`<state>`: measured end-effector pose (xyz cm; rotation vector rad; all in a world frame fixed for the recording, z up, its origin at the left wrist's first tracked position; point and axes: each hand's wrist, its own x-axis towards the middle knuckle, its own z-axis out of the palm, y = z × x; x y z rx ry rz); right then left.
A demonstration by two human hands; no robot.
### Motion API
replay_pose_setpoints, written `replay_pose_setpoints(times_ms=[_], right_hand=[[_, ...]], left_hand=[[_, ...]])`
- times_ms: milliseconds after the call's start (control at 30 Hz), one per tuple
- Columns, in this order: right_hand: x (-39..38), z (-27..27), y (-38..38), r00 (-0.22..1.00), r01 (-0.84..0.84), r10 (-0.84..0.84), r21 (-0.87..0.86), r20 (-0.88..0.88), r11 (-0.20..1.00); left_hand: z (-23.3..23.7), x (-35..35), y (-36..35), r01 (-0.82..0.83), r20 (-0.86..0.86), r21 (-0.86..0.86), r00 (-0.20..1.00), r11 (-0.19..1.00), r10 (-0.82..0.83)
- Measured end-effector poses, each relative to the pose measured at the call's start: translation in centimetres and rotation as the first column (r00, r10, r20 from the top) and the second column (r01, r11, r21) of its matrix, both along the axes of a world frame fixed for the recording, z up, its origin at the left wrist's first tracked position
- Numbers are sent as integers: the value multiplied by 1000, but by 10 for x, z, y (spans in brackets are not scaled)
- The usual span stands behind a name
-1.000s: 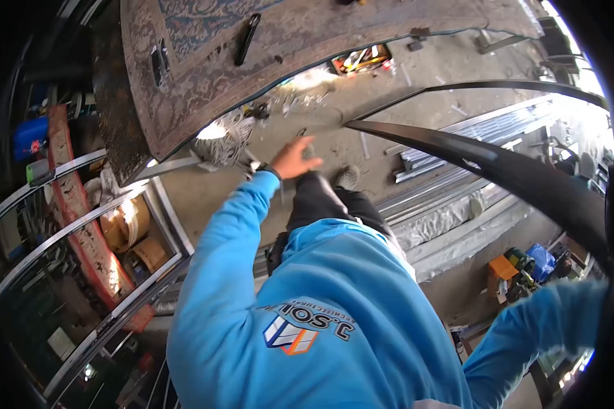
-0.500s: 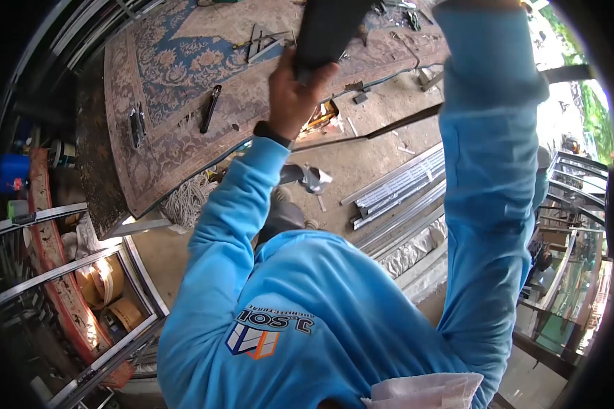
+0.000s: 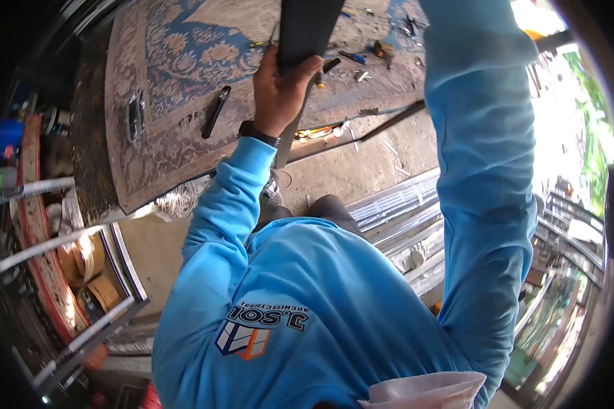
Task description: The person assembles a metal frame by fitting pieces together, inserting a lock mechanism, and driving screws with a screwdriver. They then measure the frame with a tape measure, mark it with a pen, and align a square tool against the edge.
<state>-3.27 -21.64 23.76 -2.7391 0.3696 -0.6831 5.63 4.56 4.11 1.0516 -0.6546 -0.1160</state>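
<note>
My left hand (image 3: 280, 99), with a dark wristband, is closed around a long, flat, dark bar (image 3: 310, 31). The bar runs from the top edge of the view down past my wrist, its lower part hanging beyond the table edge. My right arm stretches up in a blue sleeve (image 3: 481, 123); its hand lies outside the view. Beneath the bar, a patterned carpet (image 3: 164, 146) covers the table. On it lie a black slim tool (image 3: 216, 112) left of my hand, and pliers with blue handles (image 3: 351, 56) to the right.
Another tool (image 3: 135, 116) lies at the carpet's left. Long metal profiles (image 3: 396, 204) rest on the floor at the right. Metal frames (image 3: 123, 259) and brown rolls (image 3: 99, 296) stand at the lower left. Coiled pale cord (image 3: 184, 201) hangs near the table corner.
My left hand has moved slightly left and down with the bar. The bar's lower part now shows below my wrist. My head view has shifted a little, showing more small tools on the carpet.
</note>
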Motion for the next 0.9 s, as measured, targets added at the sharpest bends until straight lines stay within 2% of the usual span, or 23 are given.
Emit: replay_pose_setpoints(times_ms=[100,167,267,367,400,433,500,533,567,600,633,667,733,800,833,867,900], right_hand=[[31,-11,-9,996,-94,94,7,6,996],[53,-16,-14,985,-168,168,-3,30,986],[73,-29,-6,939,-314,318,-45,135,948],[55,-49,36,752,-526,515,-96,412,845],[39,-65,58,662,-639,583,-52,471,767],[23,-89,79,594,-751,650,37,474,659],[-10,-161,124,466,-873,813,330,350,359],[-29,-207,144,399,-815,884,537,244,220],[-44,-262,159,287,-653,938,756,194,44],[-59,-303,176,205,-402,969,914,140,-47],[-63,-339,178,177,-200,980,978,93,-57],[-60,-355,173,204,-3,978,999,48,-48],[-51,-377,170,280,285,960,955,-4,-79],[-34,-386,172,376,463,927,868,-11,-178],[-29,-386,173,418,530,908,818,-21,-224],[-21,-386,174,465,578,884,769,-37,-272],[-16,-387,175,501,602,864,739,-54,-304]], left_hand=[[3,8,-8,-17,-33,-28,999,999,17],[2,17,-13,-60,-19,10,998,998,60],[-10,35,-10,-135,111,188,987,973,116],[-19,47,-3,-340,156,-32,927,940,341],[-11,45,9,-352,-32,-73,936,933,351],[18,30,13,-481,-212,-159,869,862,447],[39,17,32,-380,-349,-460,909,802,230],[48,11,35,-307,-285,-581,944,754,165],[61,-1,34,-292,-287,-658,950,694,127],[70,-6,36,-402,-349,-627,911,667,221],[81,-17,40,-453,-415,-638,883,623,218],[93,-29,53,-443,-425,-651,885,616,187],[113,-58,87,-462,-394,-581,880,671,265],[114,-88,114,-529,-94,-352,841,772,533],[109,-107,123,-501,67,-213,849,839,524],[81,-117,127,-414,77,-10,907,910,413],[46,-133,133,-527,288,365,848,768,445]])
